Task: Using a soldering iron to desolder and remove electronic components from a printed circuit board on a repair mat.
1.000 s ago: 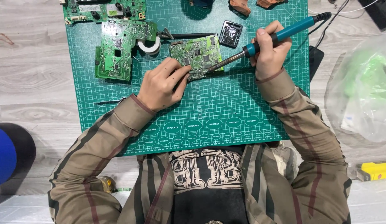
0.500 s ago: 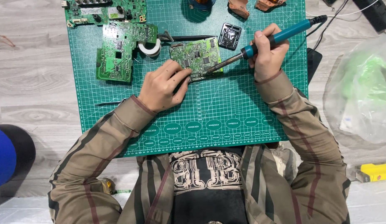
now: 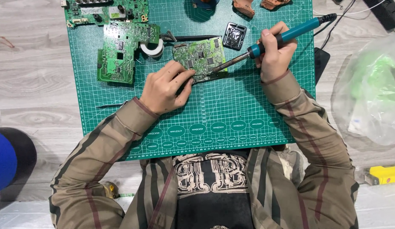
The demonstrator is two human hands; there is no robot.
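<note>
— What's in hand over there?

— Soldering work, I'd say, right in the middle of a joint. The right hand is wrapped in a closed grip around the teal soldering iron, its tip angled down onto the lower right edge of the small circuit board, which lies on the green cutting mat.

— And the other hand?

— The left hand rests on the mat against the board's near edge, fingers curled and pressed together. It seems to pinch something thin and dark there, maybe tweezers or a wire; from here I can't make out which.

— Anything else about?

— A larger green board lies to the left, another long board along the top edge, a roll of white tape between the larger board and the small one, and a small dark metal tray just beyond the iron's tip. A clear plastic bag sits off the mat to the right.

— What does the next move call for?

— By my reckoning, a steady left hand keeping the board from sliding, and the tip held on that one spot without dragging across neighbouring parts.
</note>
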